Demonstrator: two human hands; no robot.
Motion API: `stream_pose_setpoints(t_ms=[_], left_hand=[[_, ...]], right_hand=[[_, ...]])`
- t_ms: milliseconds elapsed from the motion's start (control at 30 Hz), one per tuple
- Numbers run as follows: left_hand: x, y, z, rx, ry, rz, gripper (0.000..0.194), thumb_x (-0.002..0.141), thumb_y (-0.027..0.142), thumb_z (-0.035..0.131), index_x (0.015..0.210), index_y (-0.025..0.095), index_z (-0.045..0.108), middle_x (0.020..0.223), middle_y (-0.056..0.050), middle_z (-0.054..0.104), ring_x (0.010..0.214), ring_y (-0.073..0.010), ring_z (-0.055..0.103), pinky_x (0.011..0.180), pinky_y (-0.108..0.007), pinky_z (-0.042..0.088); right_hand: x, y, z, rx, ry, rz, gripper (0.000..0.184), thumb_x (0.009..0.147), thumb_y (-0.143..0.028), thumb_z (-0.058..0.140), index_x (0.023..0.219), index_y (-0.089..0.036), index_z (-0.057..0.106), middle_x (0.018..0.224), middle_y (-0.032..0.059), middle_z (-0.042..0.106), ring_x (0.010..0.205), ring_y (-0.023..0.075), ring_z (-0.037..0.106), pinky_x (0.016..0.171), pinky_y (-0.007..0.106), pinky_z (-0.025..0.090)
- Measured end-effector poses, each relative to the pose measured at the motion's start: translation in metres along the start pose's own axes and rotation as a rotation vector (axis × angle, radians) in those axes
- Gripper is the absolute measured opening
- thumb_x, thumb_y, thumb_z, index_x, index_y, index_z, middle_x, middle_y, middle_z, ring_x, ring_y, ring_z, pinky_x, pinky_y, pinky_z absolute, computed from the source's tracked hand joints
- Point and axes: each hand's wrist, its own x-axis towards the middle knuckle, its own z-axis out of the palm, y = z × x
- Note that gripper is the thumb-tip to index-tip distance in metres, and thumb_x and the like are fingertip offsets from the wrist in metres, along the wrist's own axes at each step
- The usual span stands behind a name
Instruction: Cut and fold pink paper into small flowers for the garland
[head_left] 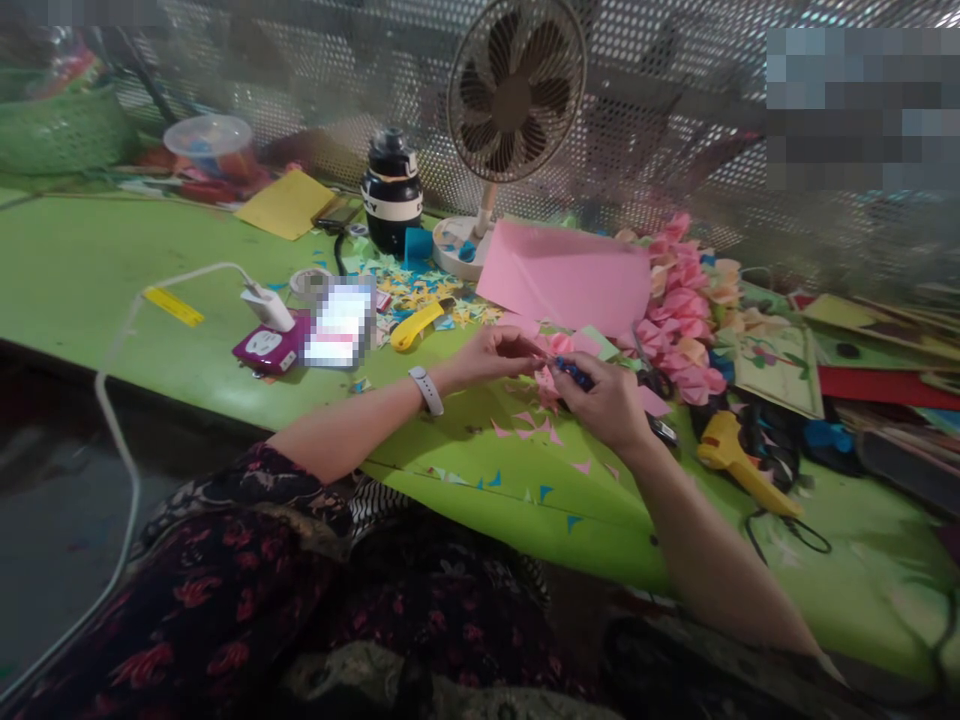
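My left hand [499,357], with a white band on its wrist, is closed in a pinch, its fingertips on a small piece of pink paper [550,385]. Close on its right, my right hand [609,400] is closed around a short, dark blue patterned object [574,373]; its kind cannot be made out. The tip of that object points at the left fingertips and the pink paper. Pink paper scraps [529,428] lie on the green table [457,440] just below both hands. Behind them rests a large pink paper sheet [566,280].
Pink paper flowers [679,310] are heaped right of the sheet. A yellow glue gun [739,460] lies at right, a yellow cutter [420,325] at left. Farther back stand a fan [514,100] and a black bottle [392,200]. A white cable [127,450] crosses the table's left edge.
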Motion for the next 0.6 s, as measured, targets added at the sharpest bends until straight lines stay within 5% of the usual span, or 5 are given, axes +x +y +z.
stream_pose_setpoints(t_ms=[600], left_hand=[[-0.0011,-0.0018,-0.0008,0.025,0.008,-0.091,0.029,0.076,0.034,0.081,0.091,0.013,0.070,0.085,-0.004,0.072,0.073,-0.0104,0.063,0.070,-0.028,0.054]], right_hand=[[-0.0004,-0.0001,0.0005,0.021,-0.009,0.003,0.028,0.087,-0.034,0.057,0.095,-0.015,0.076,0.072,0.0066,0.073,0.054,0.0156,0.057,0.053,0.028,0.042]])
